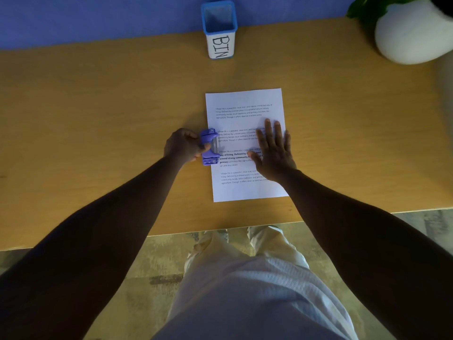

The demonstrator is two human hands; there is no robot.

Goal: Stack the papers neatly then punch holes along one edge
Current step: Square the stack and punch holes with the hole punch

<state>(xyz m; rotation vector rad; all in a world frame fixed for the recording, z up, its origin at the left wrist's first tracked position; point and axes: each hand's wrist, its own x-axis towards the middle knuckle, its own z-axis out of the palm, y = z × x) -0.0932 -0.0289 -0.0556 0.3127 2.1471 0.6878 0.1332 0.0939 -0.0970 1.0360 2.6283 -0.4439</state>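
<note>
Looking down from the head camera: a wooden desk (98, 119) against a blue wall (98, 18). Papers (245, 104) lie near the desk's middle, long side running away from the viewer, printed text face up, edges squared so that only the top sheet shows.

Left hand (182, 144) curled around a blue hole punch (209, 147), fingers closed on its body. The punch sits on the papers' left edge, about midway along, its mouth over the margin. Whether the lever is pressed down cannot be told.

Right hand (273, 149) flat on the papers, palm down, fingers spread and extended, holding nothing; it lies toward the right side of the sheet, covering part of the text.

Far edge of desk: a blue mesh cup (219, 28) with a white label reading "BIN", upright, well apart from the papers. Far right corner: a round white pot (411, 35) with green leaves (355, 8), partly cut off by the frame.

Below the desk edge: light trousers (257, 290) and a mottled floor (152, 266).
</note>
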